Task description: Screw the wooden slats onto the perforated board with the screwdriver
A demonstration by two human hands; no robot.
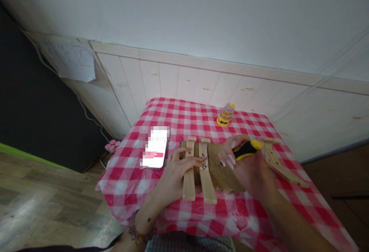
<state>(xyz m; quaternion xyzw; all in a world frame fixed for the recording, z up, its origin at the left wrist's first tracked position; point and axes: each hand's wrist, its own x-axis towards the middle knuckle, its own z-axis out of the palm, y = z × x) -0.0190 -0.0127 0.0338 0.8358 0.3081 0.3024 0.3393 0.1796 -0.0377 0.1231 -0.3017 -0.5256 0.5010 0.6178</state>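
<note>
Left hand: the left hand [174, 173] reaches over the two slats, fingers laid on their tops; whether its grip clamps them from beneath I cannot tell, the thumb being hidden.
Two slats: the left slat [188, 191] and right slat [208, 189] lie side by side across the board, near ends overhanging it; dark, screw-like spots show on both.
Board: the holed board [223, 175] lies under the slats, its right part behind the right hand.
Right hand: the right hand [253, 171] has its grip closed around the yellow-and-black screwdriver [245, 152]; the tip cannot be made out.
Progress: both slats are in position and fasteners seem present, so the work looks partway; how tight they are cannot be judged, and more driving may remain.
Curved piece: a wooden curved piece [281, 169] lies right of the slats, apart from them.
Phone: lit, the phone [157, 144] rests left of the board.
Bit holder: the clear-and-yellow bit holder [226, 114] stands at the far side of the surface [184, 115].
</note>
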